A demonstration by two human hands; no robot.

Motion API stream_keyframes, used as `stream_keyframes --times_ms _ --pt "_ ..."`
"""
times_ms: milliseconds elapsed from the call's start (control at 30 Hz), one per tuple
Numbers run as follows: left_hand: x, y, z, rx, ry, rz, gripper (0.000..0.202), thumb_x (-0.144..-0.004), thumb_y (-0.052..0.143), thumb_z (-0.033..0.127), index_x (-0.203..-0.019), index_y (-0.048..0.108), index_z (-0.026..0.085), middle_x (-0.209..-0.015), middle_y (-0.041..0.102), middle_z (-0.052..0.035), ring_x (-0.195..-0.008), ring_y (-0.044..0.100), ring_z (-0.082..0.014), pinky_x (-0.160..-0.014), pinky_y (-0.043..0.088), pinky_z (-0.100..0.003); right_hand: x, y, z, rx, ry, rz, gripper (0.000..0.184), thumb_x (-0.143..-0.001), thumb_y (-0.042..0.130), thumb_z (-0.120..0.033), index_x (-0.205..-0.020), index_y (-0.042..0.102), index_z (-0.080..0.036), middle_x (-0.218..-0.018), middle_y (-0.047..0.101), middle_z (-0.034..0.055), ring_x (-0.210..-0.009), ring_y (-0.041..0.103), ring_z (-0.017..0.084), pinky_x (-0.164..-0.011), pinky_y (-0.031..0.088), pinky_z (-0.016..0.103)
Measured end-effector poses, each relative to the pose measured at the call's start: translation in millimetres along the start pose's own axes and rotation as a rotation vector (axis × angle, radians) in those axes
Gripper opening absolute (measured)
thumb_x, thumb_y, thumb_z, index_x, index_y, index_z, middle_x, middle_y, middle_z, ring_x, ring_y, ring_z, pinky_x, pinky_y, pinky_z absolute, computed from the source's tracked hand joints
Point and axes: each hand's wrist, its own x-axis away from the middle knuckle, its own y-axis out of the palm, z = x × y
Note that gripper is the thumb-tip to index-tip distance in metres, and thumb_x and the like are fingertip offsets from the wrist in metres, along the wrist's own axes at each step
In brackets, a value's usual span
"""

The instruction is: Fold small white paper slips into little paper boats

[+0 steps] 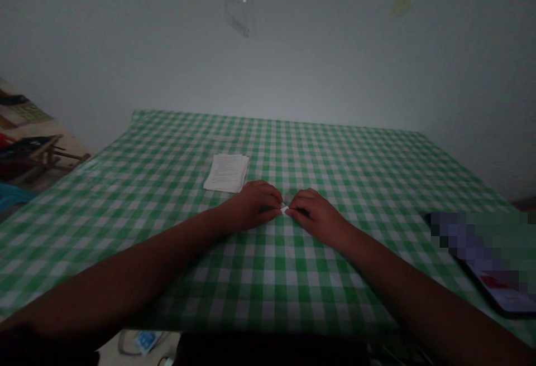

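Over the green gingham tablecloth (360, 171), the left hand (255, 205) and right hand (314, 218) are pinching a small white paper piece (285, 209) between their fingertips (277, 208). A stack of paper sheets (226, 173) is lying just beside the left hand.

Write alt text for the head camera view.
The person's left hand and right hand pinch a small white piece together on a green gingham tablecloth, beside a stack of papers. A phone lies at the right edge.
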Motion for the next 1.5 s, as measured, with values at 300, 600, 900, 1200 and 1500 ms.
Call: stream_keyframes --times_ms 300,600,900,1200,1500 --pt "-3 2.1 -2 0.139 -0.081 0.053 0.013 -0.09 0.06 0.025 -0.086 0.071 0.019 -0.104 0.072 -0.0046 -0.098 0.065 -0.0169 -0.094 0.048 -0.034 3 -1 4 0.021 0.081 0.019 0.004 -0.085 0.071 -0.02 -0.084 0.068 -0.021 -0.084 0.062 0.0026 -0.085 0.057 0.019 -0.084 0.043 0.037" --pt "-4 2.4 -2 0.084 -0.118 0.019 0.009 -0.09 0.06 0.024 -0.092 0.067 0.019 -0.101 0.07 -0.004 -0.1 0.063 -0.018 -0.095 0.046 -0.036 0 -1 2 0.098 0.113 -0.021 0.012 -0.093 0.061 -0.024 -0.085 0.069 -0.021 -0.084 0.064 0.0037 -0.086 0.056 0.02 -0.086 0.041 0.039" --pt "-5 5.9 1 0.051 -0.22 0.025 0.018 -0.087 0.061 0.021 -0.105 0.061 0.019 -0.103 0.068 -0.0029 -0.099 0.061 -0.0192 -0.092 0.047 -0.037 -4 8 -2 0.188 0.214 0.039 0.016 -0.092 0.062 -0.029 -0.079 0.061 -0.019 -0.081 0.059 0.005 -0.083 0.053 0.021 -0.08 0.042 0.037" --pt "-2 10.1 8 -0.064 -0.209 0.052 0.021 -0.089 0.059 0.022 -0.106 0.07 0.019 -0.103 0.063 -0.0079 -0.102 0.055 -0.0227 -0.096 0.046 -0.042 -1 6 -1 0.219 0.089 -0.029 0.024 -0.098 0.051 -0.027 -0.108 0.072 -0.021 -0.089 0.061 0.0075 -0.086 0.054 0.021 -0.08 0.044 0.038" --pt "-1 8.7 4 -0.042 -0.183 0.044 0.015 -0.089 0.061 0.022 -0.098 0.071 0.017 -0.101 0.063 -0.0071 -0.1 0.056 -0.0215 -0.093 0.048 -0.038 4 -2 -10 0.312 0.087 -0.105 0.029 -0.098 0.053 -0.03 -0.118 0.071 -0.024 -0.094 0.061 0.0087 -0.088 0.052 0.023 -0.08 0.045 0.041"
